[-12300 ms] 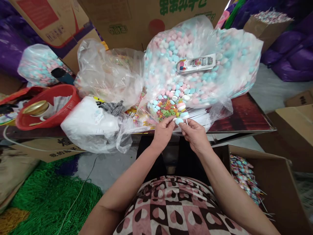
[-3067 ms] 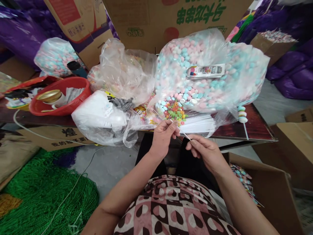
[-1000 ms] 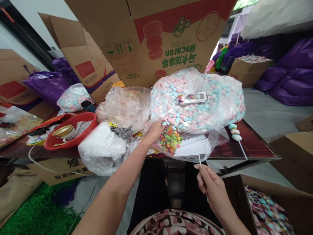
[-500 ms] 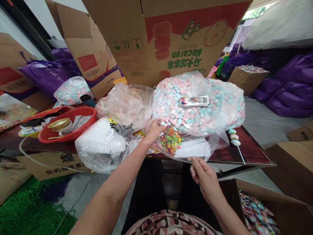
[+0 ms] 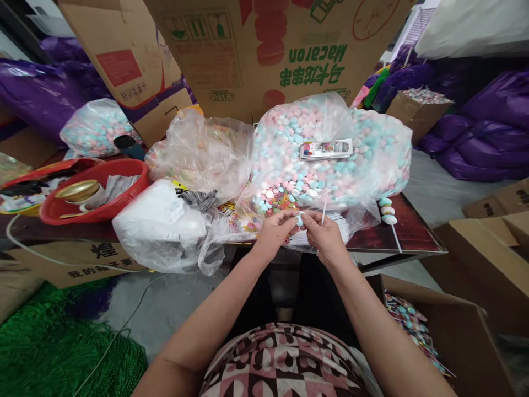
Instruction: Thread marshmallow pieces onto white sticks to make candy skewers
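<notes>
In front of the open candy bag, my left hand [image 5: 278, 230] is closed, pinching a pale blue candy [image 5: 300, 220] between its fingertips. Meeting it from the other side, my right hand [image 5: 326, 234] has its fingertips at the same candy. A thin white stick [image 5: 324, 203] stands up from the right hand's grip. Colorful ring gummies [image 5: 279, 201] lie behind my left hand, partly covered by it. White paper sticks [image 5: 343, 221] lie in a pile, half hidden by my right hand. The large clear bag [image 5: 330, 121] holds pink, blue and white candies.
Candies threaded on a stick [image 5: 387, 212] lie at the table's right end. A stack of printed wrappers [image 5: 325, 149] rests on the candy bag. Leftward are a white-filled plastic bag [image 5: 159, 220] and a red basket [image 5: 136, 182]. An open carton [image 5: 467, 325] stands low at right.
My left hand has come away from the candies with a blue one. My right hand has risen to meet it, carrying the stick. The whole view has shifted slightly.
</notes>
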{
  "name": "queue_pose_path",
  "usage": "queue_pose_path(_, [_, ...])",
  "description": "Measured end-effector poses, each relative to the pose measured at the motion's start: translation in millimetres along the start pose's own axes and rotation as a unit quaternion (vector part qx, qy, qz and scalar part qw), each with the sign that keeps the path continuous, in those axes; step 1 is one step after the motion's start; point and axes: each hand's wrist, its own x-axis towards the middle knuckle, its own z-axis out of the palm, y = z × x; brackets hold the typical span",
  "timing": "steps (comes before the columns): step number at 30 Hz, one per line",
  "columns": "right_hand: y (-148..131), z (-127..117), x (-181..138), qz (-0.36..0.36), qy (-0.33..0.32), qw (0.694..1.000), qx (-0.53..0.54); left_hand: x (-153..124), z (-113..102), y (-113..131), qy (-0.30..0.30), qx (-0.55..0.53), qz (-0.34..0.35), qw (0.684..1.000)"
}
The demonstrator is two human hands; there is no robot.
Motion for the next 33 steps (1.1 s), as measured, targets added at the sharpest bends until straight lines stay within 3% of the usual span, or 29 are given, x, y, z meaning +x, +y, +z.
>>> queue_pose_path(3, [3,-1,1,0.000,0.014,1.000,0.014,-5,4,-2,0.017,0.040,0.035,0.998])
queue_pose_path(7, [5,0,0,-0.027,0.022,0.999,0.025,-11,9,1,0.028,-0.001,0.001,1.000])
queue_pose_path(12, [5,-3,-5,-0.054,0.017,0.997,0.055,-13,7,0,0.023,-0.168,-0.048,0.984])
queue_pose_path(15, [3,-6,-11,-0.019,-0.035,0.996,0.075,-12,5,-1,0.024,-0.237,-0.064,0.969])
queue_pose_path(18, [2,-6,-16,0.008,-0.065,0.996,0.061,-12,6,-3,0.036,-0.199,-0.055,0.978])
queue_pose_path(24, [6,-1,-20,-0.007,-0.041,0.998,0.038,-17,6,-5,0.015,-0.060,-0.010,0.998])
queue_pose_path(33, [11,-5,-20,-0.038,-0.008,0.999,-0.013,-18,2,-8,-0.013,-0.010,0.009,1.000])
